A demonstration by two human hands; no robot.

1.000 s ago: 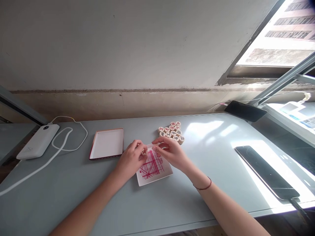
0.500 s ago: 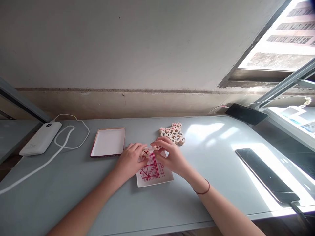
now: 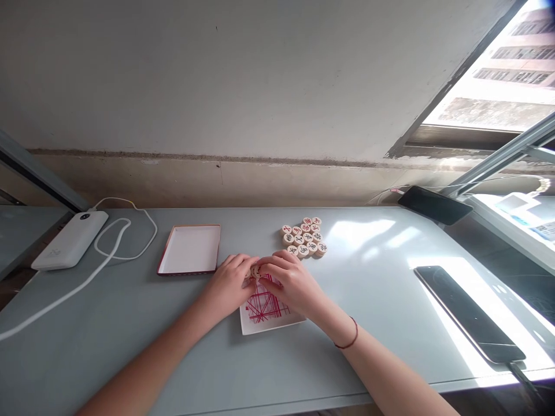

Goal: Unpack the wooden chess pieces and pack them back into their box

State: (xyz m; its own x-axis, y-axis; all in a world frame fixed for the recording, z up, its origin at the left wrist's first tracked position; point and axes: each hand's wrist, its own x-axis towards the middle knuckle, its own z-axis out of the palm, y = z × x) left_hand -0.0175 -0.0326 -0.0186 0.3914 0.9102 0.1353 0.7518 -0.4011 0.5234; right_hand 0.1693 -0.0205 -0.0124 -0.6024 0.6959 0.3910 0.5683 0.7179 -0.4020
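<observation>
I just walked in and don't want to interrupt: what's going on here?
A person's left hand and right hand meet over the far part of a line-patterned tray, fingers around small round pieces; whether these rest on the tray is hidden. Just beyond, more character-marked discs sit packed together on the desk. A second shallow tray lies to the left, its white inside showing.

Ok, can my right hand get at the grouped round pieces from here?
Probably yes: the grouped round pieces sit just beyond the right hand, with no visible obstacle between, though it's occupied with held pieces at the left hand.
</observation>
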